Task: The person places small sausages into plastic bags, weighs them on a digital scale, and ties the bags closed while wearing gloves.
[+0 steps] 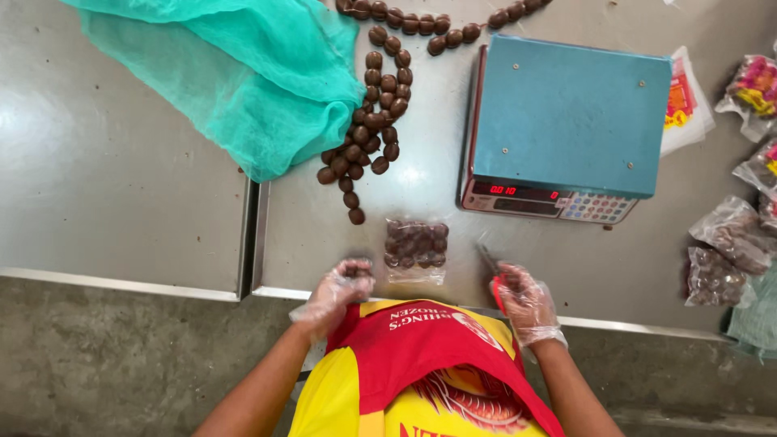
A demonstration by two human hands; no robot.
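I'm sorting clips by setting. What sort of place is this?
Probably a small food-packing station: a digital weighing scale on a steel table, brown round sweets loose beside a filled clear bag, and gloved hands, left and right.

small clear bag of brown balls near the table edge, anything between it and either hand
Nothing visible does. The small clear bag lies on bare metal table between the gloved left hand and right hand. The right hand holds a red-handled tool; the loose brown balls lie beyond the bag.
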